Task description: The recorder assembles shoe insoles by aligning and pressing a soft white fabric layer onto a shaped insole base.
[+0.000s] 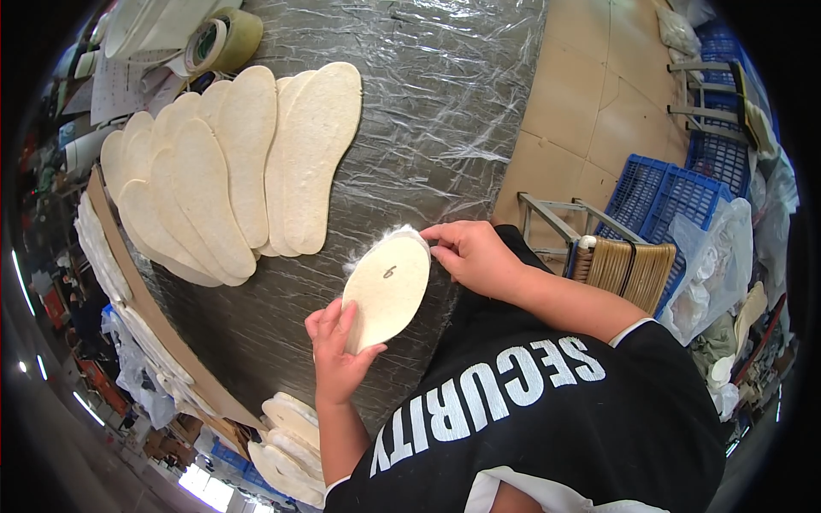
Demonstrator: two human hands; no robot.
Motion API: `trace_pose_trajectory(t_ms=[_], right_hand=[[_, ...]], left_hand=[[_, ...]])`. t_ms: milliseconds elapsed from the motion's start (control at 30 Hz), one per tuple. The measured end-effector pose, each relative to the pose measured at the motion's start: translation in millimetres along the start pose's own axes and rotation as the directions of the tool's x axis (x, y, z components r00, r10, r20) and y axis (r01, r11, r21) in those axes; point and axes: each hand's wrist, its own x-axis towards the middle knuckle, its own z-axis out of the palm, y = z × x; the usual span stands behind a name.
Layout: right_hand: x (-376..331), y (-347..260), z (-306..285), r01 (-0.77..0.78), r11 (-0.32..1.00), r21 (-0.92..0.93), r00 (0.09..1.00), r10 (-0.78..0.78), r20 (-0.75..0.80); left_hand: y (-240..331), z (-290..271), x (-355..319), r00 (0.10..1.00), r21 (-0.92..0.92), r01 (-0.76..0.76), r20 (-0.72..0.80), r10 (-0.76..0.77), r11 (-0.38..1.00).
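I hold one cream felt insole (386, 291) over the edge of a table covered in crinkled clear film (445, 111). My left hand (336, 355) grips its lower end, fingers curled around the edge. My right hand (469, 254) pinches the upper edge, where white fluffy lining (395, 235) shows from the underside. A small handwritten mark is on the insole's face. My black shirt with white lettering (547, 410) fills the lower right.
Several cream insoles (231, 162) lie fanned on the table's left part. A tape roll (224, 38) sits at the top left. More insoles are stacked at lower left (286, 445). A woven stool (629, 269), blue crates (671, 192) and plastic bags (723, 256) stand to the right.
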Motion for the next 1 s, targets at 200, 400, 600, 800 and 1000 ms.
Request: trace_pose_trajectory(t_ms=[200,400,600,800,1000], right_hand=[[0.3,0.6,0.2,0.045,0.998,-0.049,0.999,-0.045,0.007],[0.4,2.1,0.0,0.091,0.993,-0.069,0.996,-0.091,-0.002],[0.3,0.9,-0.4,0.089,0.993,-0.071,0.996,-0.089,0.005],[0.6,1.5,-0.3,0.093,0.992,-0.083,0.996,-0.092,0.009],[0.4,-0.4,-1.4,0.068,0.995,-0.073,0.998,-0.067,0.019]], left_hand=[[0.3,1.8,5.1,1.0,0.046,-0.016,-0.008,0.017,0.999],[-1.9,4.5,7.3,1.0,0.043,-0.028,-0.002,0.028,0.999],[-1.7,5.5,8.8,1.0,0.029,-0.008,0.011,0.007,1.0],[2.3,5.7,13.2,1.0,0.086,0.001,0.025,-0.003,0.996],[5.6,5.9,16.0,0.999,0.123,0.01,0.035,-0.015,0.992]])
